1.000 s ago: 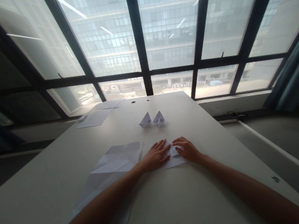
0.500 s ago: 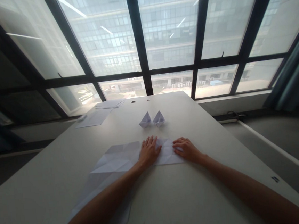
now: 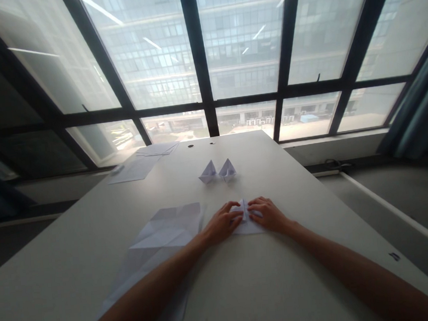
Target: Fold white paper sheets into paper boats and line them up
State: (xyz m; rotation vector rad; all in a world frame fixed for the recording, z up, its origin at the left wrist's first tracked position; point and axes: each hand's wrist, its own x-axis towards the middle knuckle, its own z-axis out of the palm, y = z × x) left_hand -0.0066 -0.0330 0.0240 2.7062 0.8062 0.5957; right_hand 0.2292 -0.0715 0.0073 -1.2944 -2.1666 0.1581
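Note:
A small white sheet of paper (image 3: 250,228) lies flat on the table between my two hands, with its top corners folded in toward a middle crease. My left hand (image 3: 225,222) bends its fingers over the left flap and holds it near that crease. On the other side, my right hand (image 3: 266,213) rests with curled fingers on the right flap. Both hands cover much of the sheet. Beyond them stand two folded paper boats (image 3: 209,172), close side by side.
A larger creased sheet (image 3: 160,230) lies at the left, partly under my left forearm. Several flat white sheets (image 3: 134,168) are at the far left of the white table (image 3: 284,274). Windows (image 3: 241,38) rise past the far edge.
My left hand has moved right and its fingers have drawn in, carrying the paper's left side over toward the middle. My right hand has stayed in place.

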